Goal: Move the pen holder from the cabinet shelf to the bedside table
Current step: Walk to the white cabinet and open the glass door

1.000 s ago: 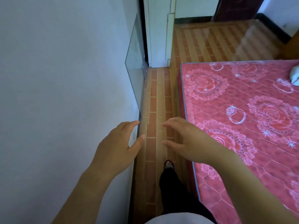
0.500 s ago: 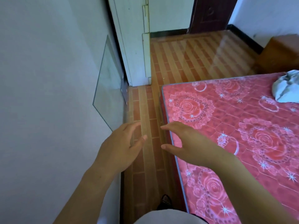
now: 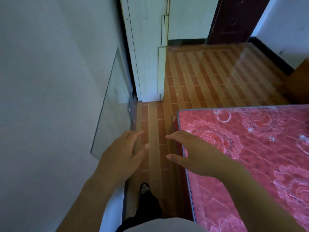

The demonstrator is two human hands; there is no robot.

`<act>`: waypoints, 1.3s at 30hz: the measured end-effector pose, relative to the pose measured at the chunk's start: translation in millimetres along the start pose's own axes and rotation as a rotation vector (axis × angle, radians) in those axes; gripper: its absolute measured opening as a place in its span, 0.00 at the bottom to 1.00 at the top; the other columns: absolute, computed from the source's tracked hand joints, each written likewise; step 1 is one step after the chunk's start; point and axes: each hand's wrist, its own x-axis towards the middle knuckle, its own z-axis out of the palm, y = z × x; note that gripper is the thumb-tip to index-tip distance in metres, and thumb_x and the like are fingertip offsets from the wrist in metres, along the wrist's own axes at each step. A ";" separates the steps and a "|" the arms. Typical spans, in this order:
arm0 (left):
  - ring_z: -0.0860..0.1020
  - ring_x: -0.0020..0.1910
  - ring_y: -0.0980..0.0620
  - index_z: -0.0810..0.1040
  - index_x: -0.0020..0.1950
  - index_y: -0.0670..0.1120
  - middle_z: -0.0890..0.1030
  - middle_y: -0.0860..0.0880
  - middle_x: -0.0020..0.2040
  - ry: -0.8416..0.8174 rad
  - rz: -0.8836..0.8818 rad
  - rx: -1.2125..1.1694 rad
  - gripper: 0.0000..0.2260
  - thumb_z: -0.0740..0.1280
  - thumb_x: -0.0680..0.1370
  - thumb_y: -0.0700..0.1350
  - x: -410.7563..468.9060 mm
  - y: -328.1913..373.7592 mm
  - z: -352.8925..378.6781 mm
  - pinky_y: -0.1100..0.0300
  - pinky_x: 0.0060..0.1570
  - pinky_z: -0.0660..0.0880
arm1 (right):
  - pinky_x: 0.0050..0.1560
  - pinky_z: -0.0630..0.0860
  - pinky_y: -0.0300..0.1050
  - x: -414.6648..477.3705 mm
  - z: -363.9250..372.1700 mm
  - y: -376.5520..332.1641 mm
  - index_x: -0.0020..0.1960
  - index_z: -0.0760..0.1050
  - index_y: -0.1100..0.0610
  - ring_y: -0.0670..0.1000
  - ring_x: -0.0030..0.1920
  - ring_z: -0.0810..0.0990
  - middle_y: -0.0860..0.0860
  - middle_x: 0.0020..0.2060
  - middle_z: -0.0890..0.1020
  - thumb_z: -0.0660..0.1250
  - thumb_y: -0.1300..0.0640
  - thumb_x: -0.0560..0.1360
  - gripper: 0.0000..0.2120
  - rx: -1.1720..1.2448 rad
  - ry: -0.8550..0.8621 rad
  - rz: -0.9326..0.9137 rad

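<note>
No pen holder, cabinet shelf or bedside table shows in the head view. My left hand (image 3: 123,154) is held out low at centre left, fingers apart and holding nothing. My right hand (image 3: 189,151) is level with it, a hand's width to its right, also with spread fingers and nothing in it. Both hover over a narrow strip of striped brown floor (image 3: 153,131) between the wall and the bed.
A grey wall (image 3: 50,97) runs along the left, with a glass pane (image 3: 115,104) leaning on it. A red rose-patterned mattress (image 3: 250,156) fills the right. A white door frame (image 3: 147,56) stands ahead, a dark door (image 3: 234,19) beyond, and a wooden piece of furniture (image 3: 301,81) at far right.
The view has advanced along the gap and swung left; the white cloth on the mattress has left view. Both hands keep the same open pose. A foot has stepped forward below.
</note>
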 end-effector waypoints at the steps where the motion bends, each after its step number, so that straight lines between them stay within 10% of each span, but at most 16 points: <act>1: 0.67 0.65 0.57 0.62 0.70 0.56 0.67 0.56 0.69 -0.005 0.015 0.006 0.23 0.56 0.76 0.59 23.9 -2.5 -7.7 0.61 0.60 0.64 | 0.61 0.62 0.36 19.6 -8.6 2.2 0.69 0.62 0.45 0.45 0.66 0.67 0.44 0.68 0.66 0.65 0.44 0.73 0.26 -0.006 0.012 0.009; 21: 0.69 0.64 0.56 0.63 0.69 0.57 0.67 0.56 0.69 -0.182 0.135 0.026 0.23 0.55 0.75 0.62 435.0 -3.0 -49.0 0.54 0.63 0.69 | 0.61 0.63 0.41 332.1 -173.6 128.8 0.70 0.61 0.47 0.48 0.67 0.66 0.46 0.70 0.65 0.64 0.48 0.75 0.25 0.072 0.062 0.241; 27: 0.70 0.60 0.58 0.65 0.68 0.57 0.70 0.57 0.65 -0.164 0.123 -0.011 0.22 0.57 0.75 0.60 535.0 -6.9 -57.9 0.56 0.60 0.70 | 0.32 0.61 0.19 415.1 -222.2 170.8 0.64 0.69 0.50 0.48 0.59 0.73 0.49 0.63 0.74 0.61 0.52 0.77 0.16 0.056 -0.030 0.257; 33: 0.68 0.58 0.63 0.65 0.68 0.56 0.70 0.57 0.66 -0.173 0.082 -0.030 0.20 0.58 0.76 0.57 625.1 -32.8 -71.4 0.62 0.57 0.67 | 0.55 0.67 0.35 505.8 -248.4 200.5 0.66 0.66 0.48 0.48 0.62 0.71 0.48 0.65 0.71 0.64 0.52 0.76 0.20 0.118 -0.064 0.262; 36: 0.68 0.60 0.61 0.65 0.68 0.56 0.69 0.57 0.67 -0.191 0.131 0.002 0.20 0.58 0.77 0.57 684.5 -37.8 -78.7 0.63 0.58 0.66 | 0.43 0.67 0.24 552.7 -260.5 217.7 0.63 0.71 0.51 0.49 0.58 0.74 0.51 0.62 0.75 0.64 0.53 0.76 0.17 0.093 -0.026 0.295; 39: 0.68 0.63 0.58 0.65 0.68 0.56 0.69 0.57 0.67 -0.206 0.203 0.013 0.20 0.58 0.76 0.57 740.1 -31.5 -87.3 0.63 0.58 0.65 | 0.52 0.64 0.28 589.5 -278.8 230.1 0.67 0.68 0.50 0.47 0.61 0.72 0.48 0.66 0.72 0.64 0.51 0.76 0.20 0.082 0.001 0.317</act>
